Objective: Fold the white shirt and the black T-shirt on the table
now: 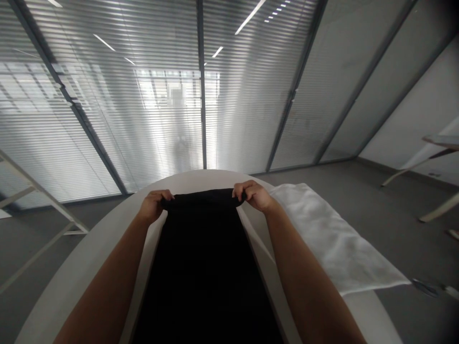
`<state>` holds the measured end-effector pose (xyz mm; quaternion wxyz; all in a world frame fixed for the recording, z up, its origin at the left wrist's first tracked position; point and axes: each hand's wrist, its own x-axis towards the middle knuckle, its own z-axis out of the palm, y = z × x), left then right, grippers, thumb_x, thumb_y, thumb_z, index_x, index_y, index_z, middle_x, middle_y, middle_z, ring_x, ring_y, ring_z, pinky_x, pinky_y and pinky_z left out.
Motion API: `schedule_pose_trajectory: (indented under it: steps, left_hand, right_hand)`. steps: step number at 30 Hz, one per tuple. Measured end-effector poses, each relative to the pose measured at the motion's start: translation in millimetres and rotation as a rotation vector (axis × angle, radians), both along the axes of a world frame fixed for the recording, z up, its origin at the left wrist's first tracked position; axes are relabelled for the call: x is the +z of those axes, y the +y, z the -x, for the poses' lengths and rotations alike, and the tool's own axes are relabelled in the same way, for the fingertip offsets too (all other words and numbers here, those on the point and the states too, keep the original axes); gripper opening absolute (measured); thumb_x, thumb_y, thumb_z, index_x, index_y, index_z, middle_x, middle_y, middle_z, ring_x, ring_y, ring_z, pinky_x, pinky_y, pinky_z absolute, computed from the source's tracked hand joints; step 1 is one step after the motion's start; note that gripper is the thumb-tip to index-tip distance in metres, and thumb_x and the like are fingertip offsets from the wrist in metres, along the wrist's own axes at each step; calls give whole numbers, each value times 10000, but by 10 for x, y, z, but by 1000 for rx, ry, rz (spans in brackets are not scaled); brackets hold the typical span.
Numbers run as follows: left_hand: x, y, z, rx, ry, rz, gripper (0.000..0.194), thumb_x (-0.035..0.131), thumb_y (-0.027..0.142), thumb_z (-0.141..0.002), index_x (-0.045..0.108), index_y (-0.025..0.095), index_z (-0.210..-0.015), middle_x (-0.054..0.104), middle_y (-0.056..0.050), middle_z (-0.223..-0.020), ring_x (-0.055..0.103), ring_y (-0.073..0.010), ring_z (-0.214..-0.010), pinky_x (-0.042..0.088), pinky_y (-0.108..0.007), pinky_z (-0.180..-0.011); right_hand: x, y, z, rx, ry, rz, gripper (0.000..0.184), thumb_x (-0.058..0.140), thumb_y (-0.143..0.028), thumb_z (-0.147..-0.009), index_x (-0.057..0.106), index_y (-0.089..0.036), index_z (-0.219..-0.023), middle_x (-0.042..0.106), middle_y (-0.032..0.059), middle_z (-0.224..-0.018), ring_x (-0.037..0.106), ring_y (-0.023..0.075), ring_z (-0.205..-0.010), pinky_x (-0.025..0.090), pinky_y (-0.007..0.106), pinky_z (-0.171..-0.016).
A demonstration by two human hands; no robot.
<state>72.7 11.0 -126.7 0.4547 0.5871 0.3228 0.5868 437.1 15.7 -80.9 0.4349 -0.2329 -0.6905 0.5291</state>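
Black cloth (204,258) runs lengthwise down the middle of the white bench (89,258), its far edge lifted near the bench's rounded far rim. Left hand (155,204) and right hand (254,195) each pinch one far corner — fingers curled over the hem, grip closed on the fabric, both arms stretched straight forward. White towel (333,243) lies just right of the cloth, overhanging the bench's right edge. Open grey floor (376,200) lies on both sides, with a glass wall (201,95) beyond.

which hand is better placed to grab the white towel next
Right, probably. The right hand grips the black cloth's far corner right beside the white towel; the left hand holds the opposite corner, across the cloth from it.
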Motion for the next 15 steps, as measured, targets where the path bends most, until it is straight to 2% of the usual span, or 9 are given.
schedule_pose_trajectory:
  steps: [3, 7, 10, 13, 15]
  left_hand:
    - [-15, -27, 59, -79, 181, 28, 158, 509, 119, -577, 607, 175, -467, 593, -50, -559, 609, -210, -716, 446, -321, -714]
    - [-60, 11, 122, -157, 404, -11, 188, 475, 146, -582, 602, 183, -449, 598, -58, -531, 607, -214, -698, 454, -344, -725]
    - [36, 17, 167, -203, 551, -12, 213, 467, 172, -599, 582, 190, -420, 621, -69, -534, 618, -220, -689, 467, -350, -717]
    - [286, -50, 151, -170, 822, 47, 298, 441, 195, -706, 610, 192, -461, 680, -73, -609, 638, -210, -681, 479, -337, -712]
    - [458, -124, 39, -10, 1000, 41, 364, 398, 239, -817, 660, 193, -568, 696, -63, -661, 643, -207, -688, 488, -337, -720]
  right_hand:
    - [-23, -8, -35, 145, -208, 31, 267, 435, -164, -487, 695, -179, -546, 638, 62, -595, 611, 238, -759, 427, 325, -681]
    - [-75, 7, -8, 289, -510, 95, 244, 463, -182, -544, 706, -167, -561, 669, 45, -600, 622, 205, -710, 458, 305, -688]
    - [-60, 10, 30, 349, -708, 120, 228, 498, -180, -602, 725, -159, -616, 684, 33, -632, 613, 173, -655, 475, 284, -657]
    - [30, -21, 110, 225, -938, 138, 256, 529, -189, -703, 756, -146, -812, 699, 35, -681, 637, 171, -677, 493, 277, -666]
    - [106, -74, 226, 31, -1126, 28, 272, 517, -230, -800, 747, -150, -918, 718, 57, -749, 663, 187, -737, 502, 290, -707]
